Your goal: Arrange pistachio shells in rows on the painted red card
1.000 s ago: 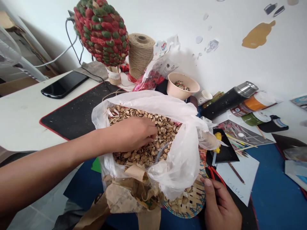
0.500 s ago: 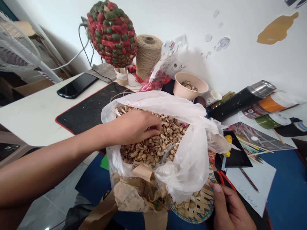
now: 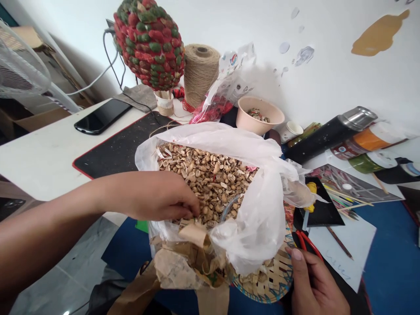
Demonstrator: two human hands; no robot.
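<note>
My left hand (image 3: pixel 169 197) reaches over the near left part of a white plastic bag (image 3: pixel 262 201) filled with brown nut shells (image 3: pixel 210 175). Its fingers are curled together, tips down at the shells; whatever they may pinch is hidden. A clear curved rim (image 3: pixel 229 208) pokes out of the shells. With thumb on top, my right hand (image 3: pixel 311 280) grips the edge of a round woven tray (image 3: pixel 277 275) laced with blue, which holds some shells and sits partly under the bag. Torn brown paper (image 3: pixel 177 267) hangs at the bag's front.
Behind the bag stand a red and green ball-topped tree (image 3: pixel 151 48), a twine spool (image 3: pixel 201 72) and a peach bowl (image 3: pixel 259 116). A black flask (image 3: pixel 328 133) lies right, near paint jars. Red-handled scissors (image 3: pixel 310 245) lie beside my right hand. A phone (image 3: pixel 103 116) rests left.
My left hand has moved down and left, toward the near edge of the bag, uncovering more shells. My right hand stays on the tray's edge.
</note>
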